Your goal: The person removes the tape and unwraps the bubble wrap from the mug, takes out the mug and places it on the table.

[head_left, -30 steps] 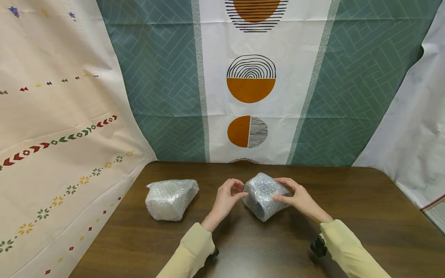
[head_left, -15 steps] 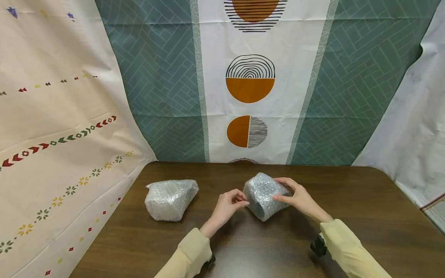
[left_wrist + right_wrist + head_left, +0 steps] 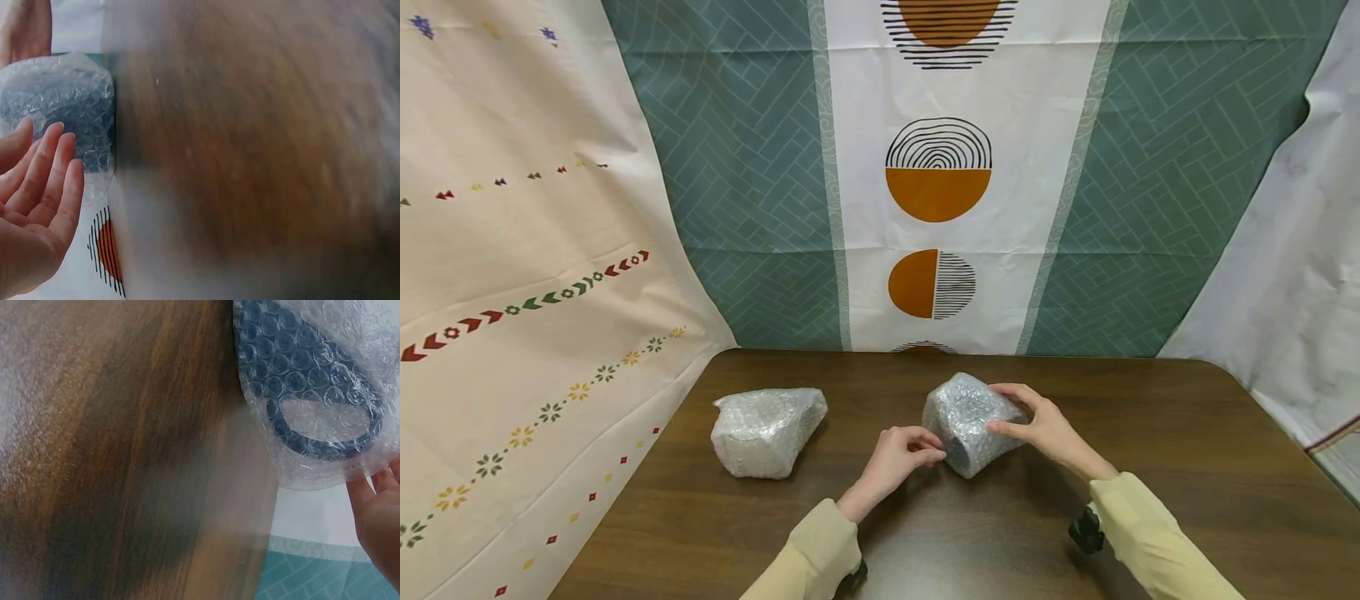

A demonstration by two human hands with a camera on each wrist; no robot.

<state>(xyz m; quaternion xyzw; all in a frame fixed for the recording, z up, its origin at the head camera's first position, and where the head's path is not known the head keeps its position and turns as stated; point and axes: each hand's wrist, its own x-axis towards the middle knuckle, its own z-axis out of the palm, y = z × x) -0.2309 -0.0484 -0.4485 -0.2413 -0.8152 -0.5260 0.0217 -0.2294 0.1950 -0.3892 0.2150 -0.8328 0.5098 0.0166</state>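
Note:
A dark blue-grey mug in clear bubble wrap [image 3: 966, 421] sits on the table right of centre. Through the wrap, its loop handle [image 3: 328, 419] shows in the right wrist view. My right hand [image 3: 1048, 429] holds the mug's right side, thumb in front and fingers behind. Beside the mug's lower left is my left hand [image 3: 901, 458], fingers loosely bent and holding nothing. In the left wrist view the fingers [image 3: 53, 181] overlap the wrapped mug [image 3: 87, 119]; whether they touch it I cannot tell.
A second bubble-wrapped bundle [image 3: 767, 433], whitish inside, lies at the left of the brown wooden table [image 3: 700, 542]. Patterned cloths hang behind the table [image 3: 760, 208] and along its left side [image 3: 550, 333]. A pale cloth [image 3: 1292, 317] hangs at the right.
My left hand has come down from the mug's upper left side and shifted slightly right, toward its lower front. The right hand and the mug have stayed in place.

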